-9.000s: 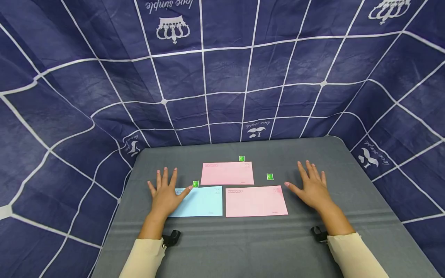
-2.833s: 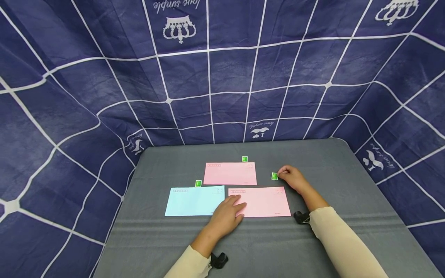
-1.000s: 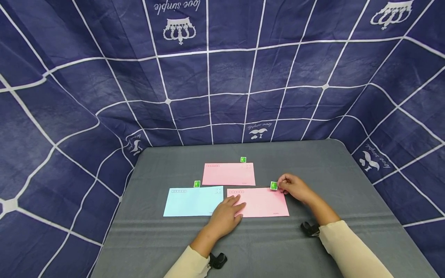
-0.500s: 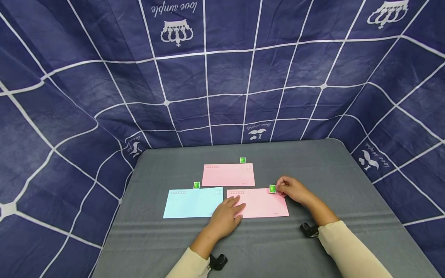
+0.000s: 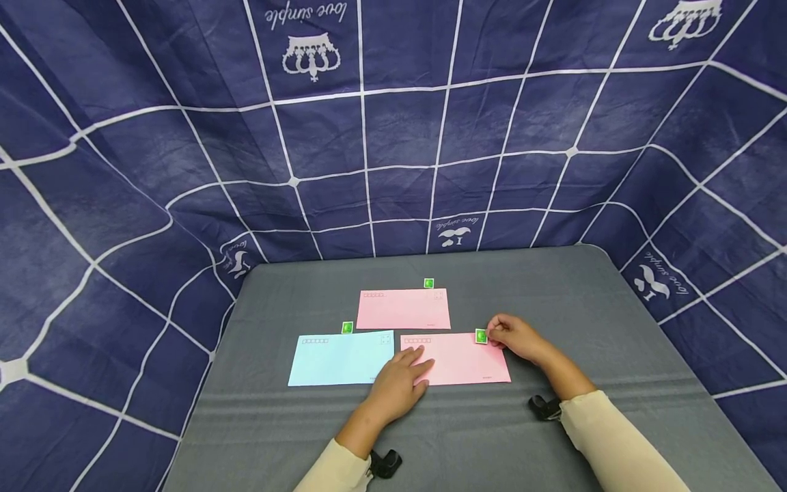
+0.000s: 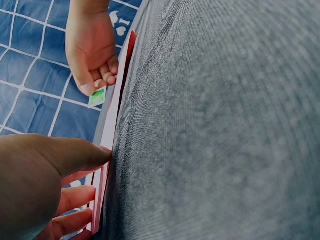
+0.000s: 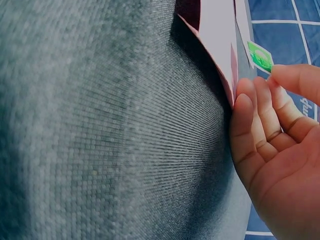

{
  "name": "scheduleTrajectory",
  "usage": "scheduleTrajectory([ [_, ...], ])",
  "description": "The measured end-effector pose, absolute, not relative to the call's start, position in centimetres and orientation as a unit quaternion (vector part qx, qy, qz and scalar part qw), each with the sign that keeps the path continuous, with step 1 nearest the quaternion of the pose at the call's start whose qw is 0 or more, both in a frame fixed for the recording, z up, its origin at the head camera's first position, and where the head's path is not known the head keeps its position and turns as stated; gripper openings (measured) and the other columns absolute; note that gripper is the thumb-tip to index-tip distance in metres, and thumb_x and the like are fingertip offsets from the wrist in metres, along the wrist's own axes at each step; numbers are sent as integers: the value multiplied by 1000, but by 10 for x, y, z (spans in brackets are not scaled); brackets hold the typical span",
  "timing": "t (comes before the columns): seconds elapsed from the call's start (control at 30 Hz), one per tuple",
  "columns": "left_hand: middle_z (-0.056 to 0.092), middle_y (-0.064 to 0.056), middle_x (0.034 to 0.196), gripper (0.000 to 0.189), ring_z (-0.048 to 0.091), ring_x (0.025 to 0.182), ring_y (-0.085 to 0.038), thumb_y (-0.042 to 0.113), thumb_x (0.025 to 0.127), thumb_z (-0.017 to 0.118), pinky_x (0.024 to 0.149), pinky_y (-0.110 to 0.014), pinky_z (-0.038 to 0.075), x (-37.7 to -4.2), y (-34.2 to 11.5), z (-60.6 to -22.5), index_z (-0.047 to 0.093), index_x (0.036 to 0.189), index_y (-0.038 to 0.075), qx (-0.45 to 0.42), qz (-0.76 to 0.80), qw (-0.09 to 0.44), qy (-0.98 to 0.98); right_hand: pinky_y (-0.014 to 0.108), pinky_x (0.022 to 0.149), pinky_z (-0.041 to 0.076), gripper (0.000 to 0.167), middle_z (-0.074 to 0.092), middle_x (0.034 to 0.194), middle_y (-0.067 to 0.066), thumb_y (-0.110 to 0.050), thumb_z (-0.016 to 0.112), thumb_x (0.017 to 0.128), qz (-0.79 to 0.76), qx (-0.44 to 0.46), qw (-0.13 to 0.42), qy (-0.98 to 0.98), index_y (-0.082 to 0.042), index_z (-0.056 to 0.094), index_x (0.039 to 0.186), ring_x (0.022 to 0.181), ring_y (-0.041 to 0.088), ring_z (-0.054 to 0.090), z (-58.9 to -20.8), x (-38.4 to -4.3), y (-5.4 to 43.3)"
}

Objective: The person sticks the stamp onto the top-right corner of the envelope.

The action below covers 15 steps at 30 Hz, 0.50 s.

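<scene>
My right hand (image 5: 515,336) pinches a small green stamp (image 5: 481,336) by its edge between thumb and index finger. In the right wrist view the stamp (image 7: 260,56) tilts up off the paper while the other fingertips come right to the envelope's edge. The stamp overlaps the upper right corner of the near pink envelope (image 5: 461,365) in the head view. My left hand (image 5: 396,384) rests with spread fingers on that envelope's left part; in the left wrist view its thumb (image 6: 90,156) lies at the envelope's edge.
A blue envelope (image 5: 338,362) lies to the left, a second pink envelope (image 5: 402,311) farther back. Green stamps lie at their top edges: one stamp (image 5: 347,328) by the blue, another stamp (image 5: 428,283) by the far pink. Blue gridded cloth (image 5: 393,130) walls in the grey table (image 5: 455,444).
My right hand has picked up the stamp from the table and brought it down and slightly left over the near pink envelope's corner. The left hand stays on the envelope.
</scene>
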<state>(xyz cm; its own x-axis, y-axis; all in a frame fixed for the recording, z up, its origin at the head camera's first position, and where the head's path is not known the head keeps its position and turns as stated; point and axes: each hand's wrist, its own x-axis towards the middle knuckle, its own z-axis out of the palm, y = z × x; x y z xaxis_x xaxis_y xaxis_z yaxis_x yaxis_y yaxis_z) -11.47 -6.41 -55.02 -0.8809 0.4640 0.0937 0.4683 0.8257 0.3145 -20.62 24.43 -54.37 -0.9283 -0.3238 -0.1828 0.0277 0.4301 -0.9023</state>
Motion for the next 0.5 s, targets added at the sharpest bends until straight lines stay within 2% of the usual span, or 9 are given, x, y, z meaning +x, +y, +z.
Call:
scheduleTrajectory([
  [0.5, 51, -5, 155, 43, 49, 142, -27, 30, 98, 63, 113, -47, 44, -114, -64, -550, 62, 141, 23, -241, -174, -3, -955, 21, 59, 45, 11, 58, 77, 3, -9, 62, 97, -472, -114, 153, 861, 2, 61, 93, 66, 10, 53, -539, -204, 239],
])
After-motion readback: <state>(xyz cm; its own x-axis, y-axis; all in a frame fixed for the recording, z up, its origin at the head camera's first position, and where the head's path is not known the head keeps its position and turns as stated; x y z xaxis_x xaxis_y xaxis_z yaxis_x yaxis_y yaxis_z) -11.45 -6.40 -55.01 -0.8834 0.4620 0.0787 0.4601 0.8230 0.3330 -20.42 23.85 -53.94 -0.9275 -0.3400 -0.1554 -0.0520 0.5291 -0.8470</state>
